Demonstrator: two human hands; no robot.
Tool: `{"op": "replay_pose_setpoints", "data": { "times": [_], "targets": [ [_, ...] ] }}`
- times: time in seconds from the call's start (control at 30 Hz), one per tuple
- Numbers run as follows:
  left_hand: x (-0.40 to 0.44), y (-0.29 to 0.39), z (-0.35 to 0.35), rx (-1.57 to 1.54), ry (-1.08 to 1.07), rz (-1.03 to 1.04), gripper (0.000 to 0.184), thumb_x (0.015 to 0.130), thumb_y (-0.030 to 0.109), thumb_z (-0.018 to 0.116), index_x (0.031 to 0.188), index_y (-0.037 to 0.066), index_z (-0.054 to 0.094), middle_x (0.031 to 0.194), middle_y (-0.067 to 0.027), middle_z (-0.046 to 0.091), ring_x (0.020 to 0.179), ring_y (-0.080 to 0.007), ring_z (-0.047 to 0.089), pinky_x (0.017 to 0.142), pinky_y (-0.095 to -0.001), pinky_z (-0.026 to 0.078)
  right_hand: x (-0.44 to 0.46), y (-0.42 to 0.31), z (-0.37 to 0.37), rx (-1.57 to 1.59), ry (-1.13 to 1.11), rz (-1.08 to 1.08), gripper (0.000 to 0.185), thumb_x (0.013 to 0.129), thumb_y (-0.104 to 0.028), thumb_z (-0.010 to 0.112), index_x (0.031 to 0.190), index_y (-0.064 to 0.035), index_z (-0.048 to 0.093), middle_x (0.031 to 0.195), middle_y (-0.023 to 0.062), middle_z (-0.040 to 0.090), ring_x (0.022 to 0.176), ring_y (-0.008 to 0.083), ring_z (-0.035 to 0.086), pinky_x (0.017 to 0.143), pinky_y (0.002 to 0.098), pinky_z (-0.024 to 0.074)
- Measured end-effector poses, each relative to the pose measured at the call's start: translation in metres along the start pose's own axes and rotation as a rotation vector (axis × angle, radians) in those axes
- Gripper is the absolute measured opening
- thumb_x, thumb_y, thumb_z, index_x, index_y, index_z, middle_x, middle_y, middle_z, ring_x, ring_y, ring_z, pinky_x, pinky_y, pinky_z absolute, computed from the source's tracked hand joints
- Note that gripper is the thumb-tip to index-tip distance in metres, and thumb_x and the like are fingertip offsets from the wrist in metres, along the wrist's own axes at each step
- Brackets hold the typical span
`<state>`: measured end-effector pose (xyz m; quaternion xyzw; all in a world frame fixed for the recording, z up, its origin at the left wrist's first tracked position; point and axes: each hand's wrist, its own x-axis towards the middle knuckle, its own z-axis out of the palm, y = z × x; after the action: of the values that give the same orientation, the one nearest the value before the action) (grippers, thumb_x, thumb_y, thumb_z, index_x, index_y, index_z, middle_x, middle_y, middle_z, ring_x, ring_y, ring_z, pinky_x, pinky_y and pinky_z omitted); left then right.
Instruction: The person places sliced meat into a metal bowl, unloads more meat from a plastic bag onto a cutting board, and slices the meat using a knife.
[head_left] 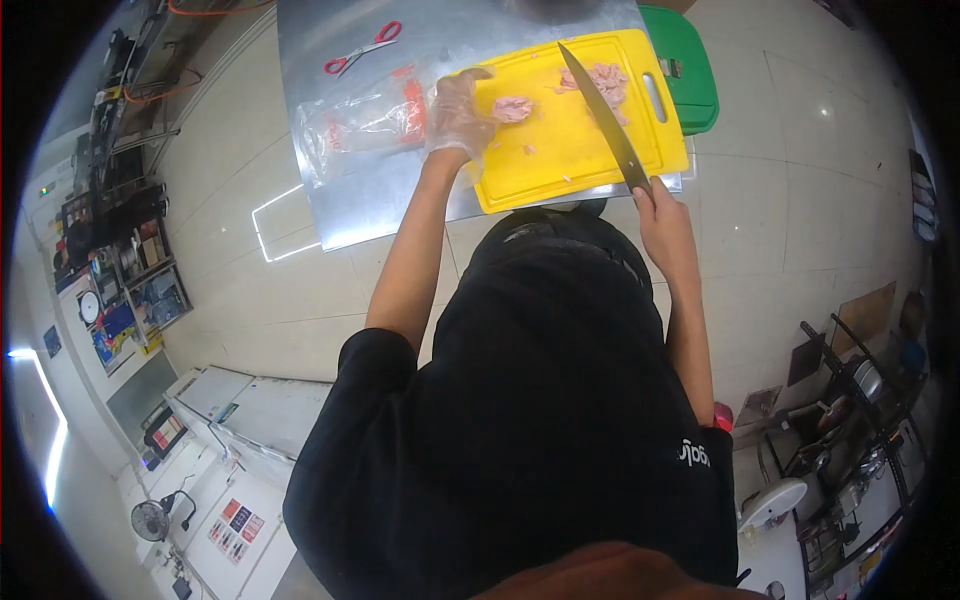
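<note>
My right hand [664, 225] is closed around the handle of a long kitchen knife [612, 125]. Its blade points away from me, over the right part of a yellow cutting board [540, 180]. Beside and partly under the blade lies a heap of cut pale pink raw meat [607, 82]. My left hand [462, 112], in a clear plastic glove, rests at the board's left edge with its fingers bent but apart. Just right of it sits a smaller lump of pink meat [513, 108]; any contact is hard to make out. Small scraps are scattered on the board.
A clear plastic bag with red print [365, 120] lies left of the board on the metal table [350, 215]. Red-handled scissors [362, 50] lie open behind it. A green lidded bin [697, 90] stands beyond the board's right end. Shelves line both sides of the room.
</note>
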<state>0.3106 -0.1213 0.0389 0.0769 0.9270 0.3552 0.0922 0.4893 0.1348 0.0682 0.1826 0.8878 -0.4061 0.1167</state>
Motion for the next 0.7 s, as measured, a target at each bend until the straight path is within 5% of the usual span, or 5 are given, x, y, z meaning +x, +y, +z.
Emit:
{"op": "replay_pose_setpoints", "data": {
  "times": [0.17, 0.27, 0.37, 0.57, 0.7],
  "targets": [
    [0.010, -0.047, 0.019, 0.221, -0.246, 0.587, 0.028, 0.091, 0.013, 0.072, 0.119, 0.013, 0.070, 0.132, -0.0099, 0.064, 0.121, -0.0284, 0.058, 0.106, -0.0346, 0.048, 0.001, 0.006, 0.003, -0.013, -0.001, -0.016, 0.029, 0.104, -0.023, 0.054, 0.108, 0.0048, 0.056, 0.089, 0.0334, 0.064, 0.090, 0.0536, 0.060, 0.072, 0.0520, 0.0475],
    [0.009, -0.039, 0.029, 0.307, -0.267, 0.545, 0.027, 0.093, 0.009, 0.068, 0.119, 0.014, 0.071, 0.124, -0.0086, 0.069, 0.121, -0.0268, 0.060, 0.107, -0.0338, 0.048, 0.004, 0.007, 0.003, -0.034, -0.012, -0.026, 0.028, 0.104, -0.023, 0.054, 0.107, 0.0044, 0.056, 0.089, 0.0333, 0.064, 0.090, 0.0538, 0.060, 0.071, 0.0525, 0.0473],
    [0.019, -0.052, 0.041, -0.025, -0.193, 0.605, 0.025, 0.092, 0.009, 0.065, 0.117, 0.011, 0.070, 0.116, -0.0100, 0.072, 0.109, -0.0304, 0.065, 0.098, -0.0375, 0.051, 0.003, 0.005, 0.003, -0.044, -0.014, -0.026, 0.027, 0.104, -0.023, 0.054, 0.107, 0.0041, 0.056, 0.089, 0.0332, 0.064, 0.090, 0.0539, 0.060, 0.071, 0.0528, 0.0472],
    [0.019, -0.012, 0.022, -0.053, -0.389, 0.117, 0.035, 0.101, 0.038, 0.059, 0.113, 0.007, 0.071, 0.113, -0.0142, 0.072, 0.108, -0.0333, 0.065, 0.096, -0.0400, 0.051, -0.001, 0.008, 0.006, -0.013, 0.013, -0.027, 0.027, 0.104, -0.023, 0.054, 0.105, 0.0042, 0.055, 0.089, 0.0335, 0.063, 0.089, 0.0541, 0.060, 0.071, 0.0530, 0.0470],
    [0.022, -0.025, 0.029, 0.125, -0.233, 0.369, 0.042, 0.098, 0.045, 0.063, 0.111, 0.006, 0.072, 0.108, -0.0162, 0.071, 0.106, -0.0330, 0.065, 0.095, -0.0410, 0.050, -0.001, 0.002, 0.006, -0.030, -0.021, 0.008, 0.027, 0.104, -0.022, 0.054, 0.103, 0.0046, 0.055, 0.089, 0.0337, 0.063, 0.089, 0.0541, 0.060, 0.071, 0.0531, 0.0472]
  ]
}}
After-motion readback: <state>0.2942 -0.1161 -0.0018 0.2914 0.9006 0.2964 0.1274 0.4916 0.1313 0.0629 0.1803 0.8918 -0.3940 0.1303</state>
